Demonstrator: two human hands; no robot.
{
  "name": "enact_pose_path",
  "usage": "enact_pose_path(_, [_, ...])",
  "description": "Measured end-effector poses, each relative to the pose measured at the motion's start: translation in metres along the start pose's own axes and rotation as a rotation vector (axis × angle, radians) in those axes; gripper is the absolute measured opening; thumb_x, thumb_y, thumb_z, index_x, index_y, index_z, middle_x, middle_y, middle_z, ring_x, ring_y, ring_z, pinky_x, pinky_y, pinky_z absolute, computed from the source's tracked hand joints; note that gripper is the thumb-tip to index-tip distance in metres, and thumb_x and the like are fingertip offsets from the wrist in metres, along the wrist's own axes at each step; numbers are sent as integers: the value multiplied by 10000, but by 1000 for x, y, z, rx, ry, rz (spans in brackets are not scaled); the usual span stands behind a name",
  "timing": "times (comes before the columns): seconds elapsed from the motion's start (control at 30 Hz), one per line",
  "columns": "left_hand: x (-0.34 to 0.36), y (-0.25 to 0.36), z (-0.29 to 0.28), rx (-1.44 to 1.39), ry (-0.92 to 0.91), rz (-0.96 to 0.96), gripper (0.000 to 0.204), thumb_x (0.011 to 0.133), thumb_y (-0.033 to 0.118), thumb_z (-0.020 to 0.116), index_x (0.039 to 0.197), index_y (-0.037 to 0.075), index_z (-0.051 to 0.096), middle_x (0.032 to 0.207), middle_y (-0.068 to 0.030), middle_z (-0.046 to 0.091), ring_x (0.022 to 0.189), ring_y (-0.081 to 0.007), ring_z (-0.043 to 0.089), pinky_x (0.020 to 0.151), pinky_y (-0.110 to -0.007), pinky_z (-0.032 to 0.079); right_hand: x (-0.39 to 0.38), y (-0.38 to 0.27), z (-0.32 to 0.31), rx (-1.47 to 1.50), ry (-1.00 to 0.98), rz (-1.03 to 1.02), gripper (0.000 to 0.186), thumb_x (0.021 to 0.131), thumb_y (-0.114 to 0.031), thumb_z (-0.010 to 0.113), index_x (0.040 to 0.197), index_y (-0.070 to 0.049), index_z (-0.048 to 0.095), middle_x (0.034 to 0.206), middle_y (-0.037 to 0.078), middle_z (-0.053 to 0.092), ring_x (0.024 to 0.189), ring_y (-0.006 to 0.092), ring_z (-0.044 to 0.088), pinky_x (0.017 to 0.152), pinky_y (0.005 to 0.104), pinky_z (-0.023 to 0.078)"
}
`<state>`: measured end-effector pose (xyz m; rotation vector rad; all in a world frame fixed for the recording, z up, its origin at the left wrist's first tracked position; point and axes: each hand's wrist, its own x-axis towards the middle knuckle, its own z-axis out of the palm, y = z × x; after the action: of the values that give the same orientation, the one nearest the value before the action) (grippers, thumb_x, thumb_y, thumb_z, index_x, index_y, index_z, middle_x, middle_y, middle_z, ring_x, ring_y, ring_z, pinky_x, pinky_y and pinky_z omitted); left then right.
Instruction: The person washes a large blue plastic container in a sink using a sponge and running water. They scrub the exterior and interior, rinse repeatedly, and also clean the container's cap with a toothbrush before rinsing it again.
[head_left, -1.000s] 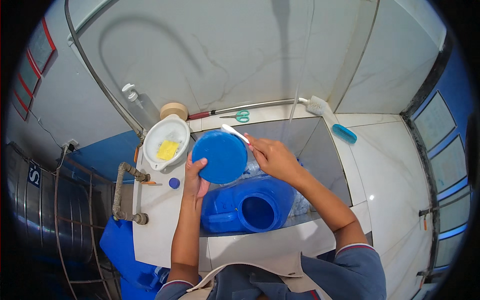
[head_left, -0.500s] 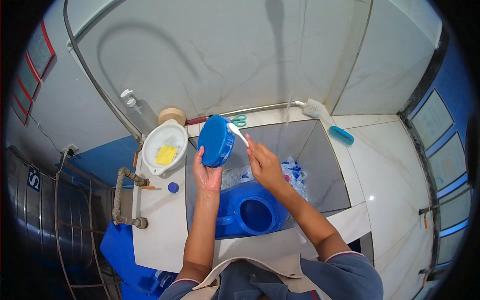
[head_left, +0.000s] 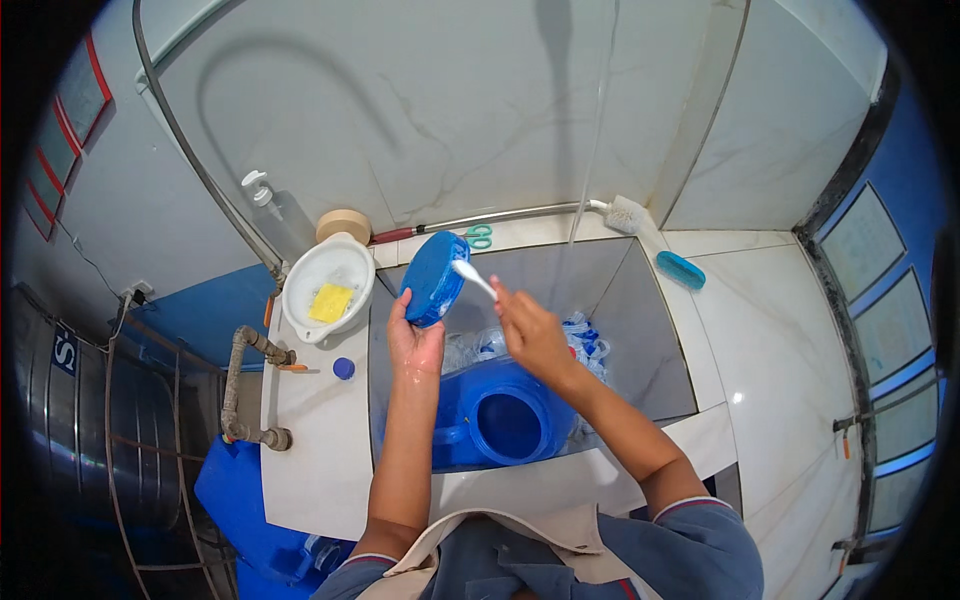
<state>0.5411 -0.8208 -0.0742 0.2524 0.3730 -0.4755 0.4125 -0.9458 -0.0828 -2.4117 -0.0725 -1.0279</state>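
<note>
My left hand [head_left: 416, 345], wet with suds, grips a round blue lid [head_left: 430, 276] from below, thumb over its near edge. The lid is tilted, with its foamy side wall turned to the right. Pinched in my right hand [head_left: 532, 330] is a small white-handled brush [head_left: 478, 280]; its head touches that side wall, and its bristles are hidden. Below both hands a large blue water jug [head_left: 462, 397] lies in the grey sink [head_left: 648, 335], its round mouth uncovered. Behind the jug is a heap of clear and blue plastic pieces [head_left: 590, 345].
On the left ledge stand a white colander [head_left: 300, 315] holding a yellow sponge [head_left: 330, 302], a blue cap [head_left: 344, 368] and a pump bottle [head_left: 285, 220]. Along the back lie green-handled scissors [head_left: 480, 237] and a long-handled brush [head_left: 625, 214]. A blue scrub brush [head_left: 680, 269] lies right. A thin water stream [head_left: 590, 150] falls into the sink.
The lid has tipped further, so its top looks narrower and its side wall shows more. The brush head has shifted slightly down along the side wall.
</note>
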Motion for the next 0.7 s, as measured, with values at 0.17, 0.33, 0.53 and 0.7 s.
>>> enact_pose_path(0.17, [-13, -5, 14, 44, 9, -23, 341, 775, 14, 597, 1100, -24, 500, 1143, -152, 558, 1076, -284, 531, 972, -430, 406, -8, 1, 2, -70, -108, -72, 437, 836, -106, 560, 1267, -89, 489, 705, 91, 508, 517, 271, 527, 447, 366, 448])
enact_pose_path(0.33, [-16, -4, 17, 0, -49, 24, 358, 741, -6, 594, 1086, -7, 503, 1130, -140, 546, 1095, -300, 511, 988, -451, 382, -15, -13, 12, 105, 22, -19, 288, 832, -142, 585, 1108, -62, 568, 717, 110, 548, 570, 291, 571, 481, 381, 463])
enact_pose_path(0.53, [-31, -14, 22, 68, -178, 26, 349, 788, 106, 621, 1101, 26, 489, 1124, -120, 541, 1074, -282, 516, 971, -450, 391, -5, -10, -5, 111, -64, 45, 129, 854, -164, 564, 896, -43, 571, 764, 136, 578, 657, 328, 589, 550, 410, 474])
enact_pose_path(0.7, [-43, -25, 23, 271, -432, 151, 624, 879, 608, 370, 1182, 66, 443, 1118, -71, 517, 1031, -210, 502, 911, -363, 401, -1, -10, -22, 36, -123, 98, 148, 869, -187, 540, 895, -44, 570, 760, 135, 580, 680, 336, 587, 559, 417, 473])
